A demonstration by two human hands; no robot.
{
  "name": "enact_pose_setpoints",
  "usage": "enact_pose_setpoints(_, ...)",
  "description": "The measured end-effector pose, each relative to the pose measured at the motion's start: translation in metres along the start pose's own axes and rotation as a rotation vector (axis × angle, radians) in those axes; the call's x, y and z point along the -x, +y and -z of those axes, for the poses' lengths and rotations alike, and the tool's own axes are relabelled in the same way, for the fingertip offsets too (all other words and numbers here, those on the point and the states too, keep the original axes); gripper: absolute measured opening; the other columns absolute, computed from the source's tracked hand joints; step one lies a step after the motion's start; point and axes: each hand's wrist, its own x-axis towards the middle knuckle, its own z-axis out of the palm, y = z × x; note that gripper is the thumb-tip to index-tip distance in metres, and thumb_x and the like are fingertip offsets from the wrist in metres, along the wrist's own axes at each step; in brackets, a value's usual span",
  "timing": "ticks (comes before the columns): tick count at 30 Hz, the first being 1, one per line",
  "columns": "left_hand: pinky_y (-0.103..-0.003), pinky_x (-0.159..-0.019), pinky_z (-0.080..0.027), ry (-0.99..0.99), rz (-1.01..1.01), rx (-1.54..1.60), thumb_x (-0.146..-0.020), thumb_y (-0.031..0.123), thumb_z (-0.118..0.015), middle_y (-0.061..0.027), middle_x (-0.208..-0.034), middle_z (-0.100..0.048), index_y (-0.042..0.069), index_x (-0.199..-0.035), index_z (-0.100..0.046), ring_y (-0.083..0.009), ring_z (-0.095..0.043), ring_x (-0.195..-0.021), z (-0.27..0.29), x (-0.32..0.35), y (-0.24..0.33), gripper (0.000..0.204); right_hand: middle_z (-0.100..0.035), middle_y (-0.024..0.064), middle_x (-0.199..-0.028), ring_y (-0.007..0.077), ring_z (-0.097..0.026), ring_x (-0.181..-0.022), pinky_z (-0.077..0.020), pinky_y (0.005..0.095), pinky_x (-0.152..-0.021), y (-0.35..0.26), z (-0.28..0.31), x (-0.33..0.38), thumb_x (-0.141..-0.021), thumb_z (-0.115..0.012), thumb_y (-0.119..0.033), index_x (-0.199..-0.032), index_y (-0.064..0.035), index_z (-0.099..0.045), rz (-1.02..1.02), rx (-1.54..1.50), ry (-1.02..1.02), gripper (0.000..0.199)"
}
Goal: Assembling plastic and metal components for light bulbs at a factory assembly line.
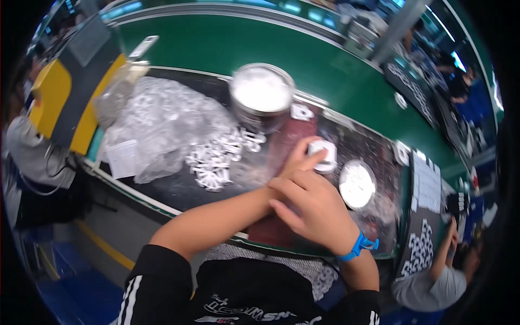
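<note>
Left hand (303,157): fingers on a white part (329,163), rounded square, thumb-side digit lying across it. Can't tell if it's gripped or just pressed down. Right hand (317,208): half-open, thumb apart from the fingers, nothing visible in it; palm side hidden. It sits across the left wrist, so it overlaps the left hand's near side in this view. Can't tell if they touch. Blue wristband (357,247) on the right wrist.

White part is at the left fingertips, over the table (241,181), beside the edge of a reddish mat (292,132) running under the left hand. Second white part (301,112) just beyond the left hand. Round tub (259,120) with white contents: farther ahead, slightly left of it. Round dish (373,187) with white contents: right of the left hand, ahead of the right. Loose small white parts (219,157) left of the left hand; clear plastic bag (162,157) farther left.
</note>
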Motion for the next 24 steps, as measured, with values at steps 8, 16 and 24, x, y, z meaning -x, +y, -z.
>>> enact_pose_setpoints(8,-0.031,-0.081,-0.050,0.193,0.166,0.169,-0.088,0.015,-0.069,-0.0112,-0.119,-0.058,0.012,-0.131,-0.049,-0.0176,-0.060,-0.097,0.005,-0.017,-0.038,0.048,-0.060,0.0068,-0.086,0.0257,-0.063,-0.078,-0.0483,0.0371,-0.074,-0.006,-0.054,-0.072,-0.075,-0.062,-0.010,-0.098,-0.0121,-0.067,0.298,0.184,-0.195,0.024)
enact_pose_setpoints(16,-0.034,-0.082,-0.048,0.150,0.134,0.407,-0.086,0.020,-0.072,-0.0104,-0.105,-0.060,0.008,-0.125,-0.052,-0.0185,-0.057,-0.095,0.001,-0.019,-0.029,0.045,-0.058,0.0108,-0.084,0.0282,-0.064,-0.082,-0.0529,0.0392,-0.071,0.013,-0.077,-0.102,-0.077,-0.057,-0.011,-0.080,-0.0061,-0.064,0.367,0.116,-0.453,0.008)
enact_pose_setpoints(24,-0.032,-0.073,-0.055,0.187,0.026,0.284,-0.090,0.016,-0.069,-0.0088,-0.105,-0.060,0.010,-0.130,-0.048,-0.0188,-0.062,-0.090,-0.009,-0.028,-0.067,0.045,-0.057,0.0107,-0.087,0.0299,-0.061,-0.079,-0.0503,0.0402,-0.068,0.009,-0.063,-0.094,-0.075,-0.059,-0.009,-0.087,-0.0041,-0.060,0.447,0.101,-0.230,0.013)
